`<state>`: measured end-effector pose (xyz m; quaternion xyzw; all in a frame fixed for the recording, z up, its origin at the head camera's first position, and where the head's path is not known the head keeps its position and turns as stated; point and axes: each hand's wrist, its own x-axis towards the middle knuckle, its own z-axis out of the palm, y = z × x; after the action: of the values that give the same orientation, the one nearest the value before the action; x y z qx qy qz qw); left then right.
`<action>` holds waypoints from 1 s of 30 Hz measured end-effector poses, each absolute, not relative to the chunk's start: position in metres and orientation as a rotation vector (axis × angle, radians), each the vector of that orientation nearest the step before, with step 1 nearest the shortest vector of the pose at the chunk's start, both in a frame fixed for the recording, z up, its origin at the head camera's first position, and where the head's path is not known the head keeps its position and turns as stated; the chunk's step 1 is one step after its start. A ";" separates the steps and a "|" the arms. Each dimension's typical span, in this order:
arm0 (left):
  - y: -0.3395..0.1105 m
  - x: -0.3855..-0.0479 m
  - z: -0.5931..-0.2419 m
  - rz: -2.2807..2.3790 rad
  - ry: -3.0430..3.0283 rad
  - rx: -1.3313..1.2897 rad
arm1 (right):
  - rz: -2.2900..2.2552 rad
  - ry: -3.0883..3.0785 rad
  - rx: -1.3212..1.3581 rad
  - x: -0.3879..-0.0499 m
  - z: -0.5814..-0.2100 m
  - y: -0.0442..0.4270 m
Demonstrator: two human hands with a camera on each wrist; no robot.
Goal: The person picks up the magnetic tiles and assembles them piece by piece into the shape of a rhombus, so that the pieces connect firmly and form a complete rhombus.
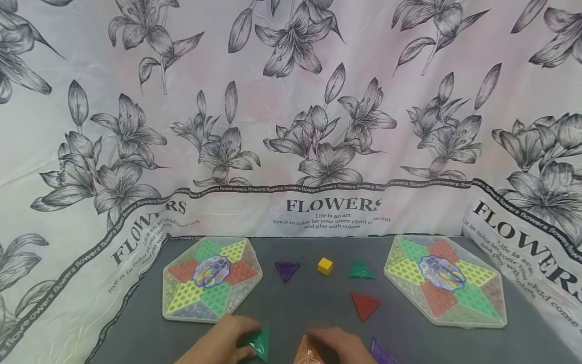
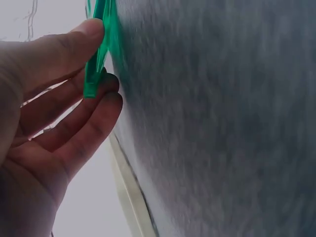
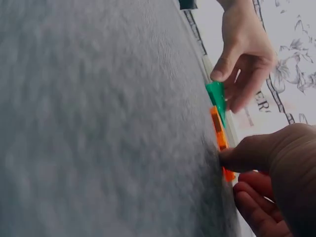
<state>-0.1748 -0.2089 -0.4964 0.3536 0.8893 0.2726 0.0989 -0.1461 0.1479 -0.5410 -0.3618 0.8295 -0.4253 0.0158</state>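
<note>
Left fingers (image 2: 95,123) clamped on one of two green triangles (image 1: 261,345), right fingers (image 3: 257,209) clamped on one orange piece (image 1: 307,353).

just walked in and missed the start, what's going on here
A person's left hand pinches a green translucent plastic triangle, and their right hand holds an orange translucent plastic triangle. Beyond, between two hexagonal star-patterned plastic boards, lie a yellow cube, a purple triangle, a red triangle and a second green triangle, none held.
</note>
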 end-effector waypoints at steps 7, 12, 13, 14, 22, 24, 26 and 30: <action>-0.193 -0.171 -0.504 0.911 2.554 1.011 | -1.394 2.471 -1.171 -0.147 -0.541 0.137; -0.191 -0.191 -0.552 0.896 2.531 1.139 | -1.445 2.420 -1.188 -0.148 -0.540 0.131; -0.187 -0.189 -0.545 0.897 2.517 1.108 | -1.456 2.415 -1.192 -0.148 -0.540 0.130; -0.188 -0.192 -0.552 0.910 2.513 1.127 | -1.470 2.405 -1.193 -0.148 -0.540 0.129; -0.175 -0.176 -0.527 1.193 2.499 1.347 | -1.524 2.415 -1.243 -0.147 -0.544 0.130; -0.174 -0.177 -0.532 1.236 2.464 1.320 | -1.521 2.413 -1.228 -0.147 -0.546 0.130; -0.175 -0.182 -0.546 1.228 2.432 1.301 | -1.501 2.442 -1.243 -0.149 -0.547 0.130; -0.174 -0.191 -0.568 1.133 2.446 1.277 | -1.484 2.488 -1.273 -0.150 -0.547 0.130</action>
<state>-0.1905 -0.1744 -0.5678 0.4267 0.8175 0.3786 0.0793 -0.1498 0.1299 -0.5473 -0.4022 0.7862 -0.4690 -0.0115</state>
